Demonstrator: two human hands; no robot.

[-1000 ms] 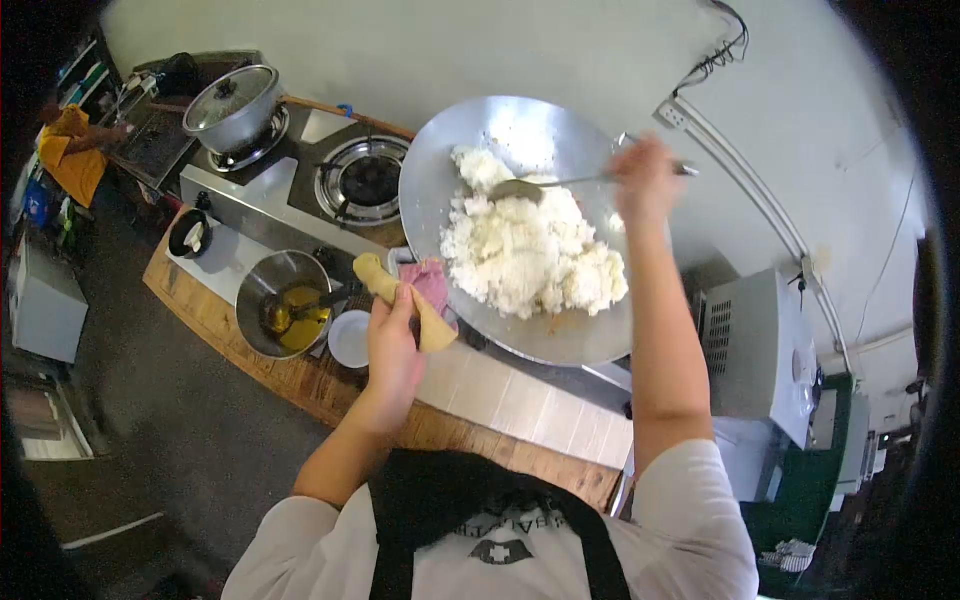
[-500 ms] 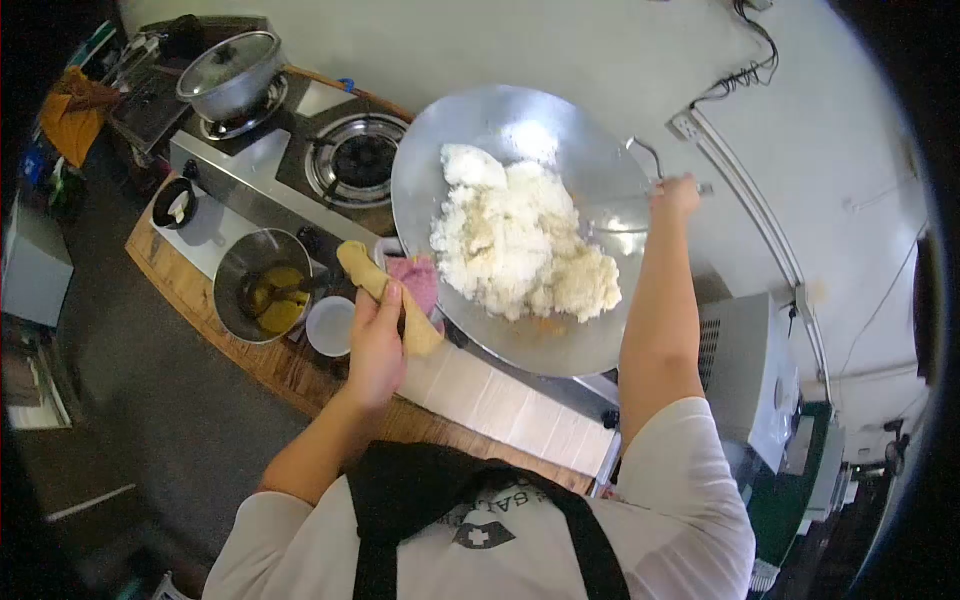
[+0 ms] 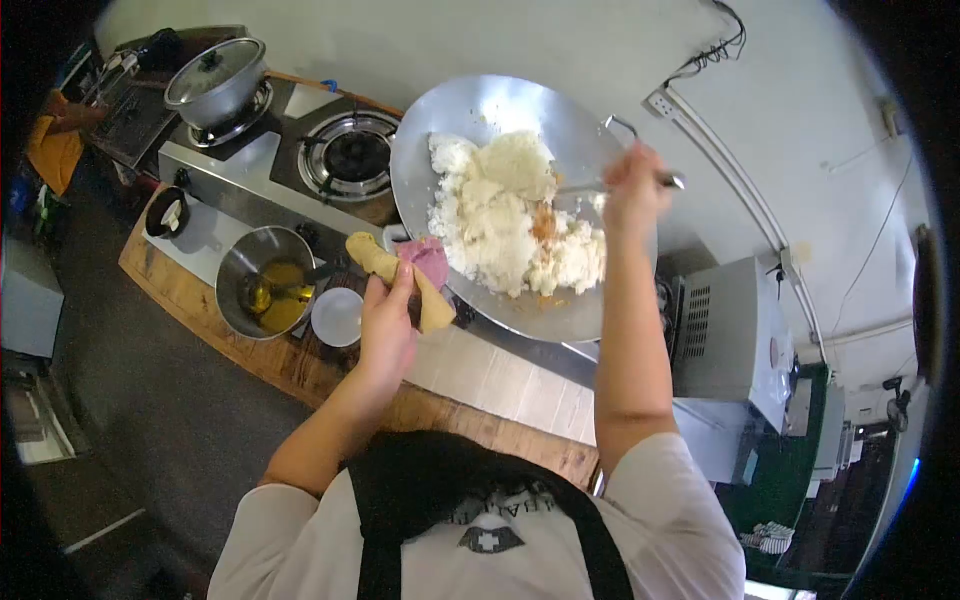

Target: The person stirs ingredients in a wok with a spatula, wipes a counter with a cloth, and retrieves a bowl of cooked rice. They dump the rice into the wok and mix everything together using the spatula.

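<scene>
A large metal wok (image 3: 530, 98) holds a heap of white rice (image 3: 475, 225) with brown bits showing near its middle. My right hand (image 3: 636, 195), slightly blurred, is closed around the handle of a metal spatula (image 3: 580, 188) above the wok's right side. The spatula's blade is in the rice, mostly hidden. At the wok's left edge, my left hand (image 3: 388, 325) grips a folded yellow cloth (image 3: 372, 256). A pink cloth (image 3: 426, 262) lies against the wok's rim beside it; whether the left hand also holds the wok's handle is hidden.
Left of the wok are a gas burner (image 3: 355, 158) and a lidded pot (image 3: 215, 85). A steel pot with yellow liquid (image 3: 265, 325), a white bowl (image 3: 337, 318) and a small black bowl (image 3: 168, 212) stand along the wooden counter edge (image 3: 210, 325). A grey appliance (image 3: 730, 330) is at right.
My right hand has moved left with the spatula, whose blade has gone into the rice. The heap has shifted and spread, exposing brown bits. My left hand stays by the rim.
</scene>
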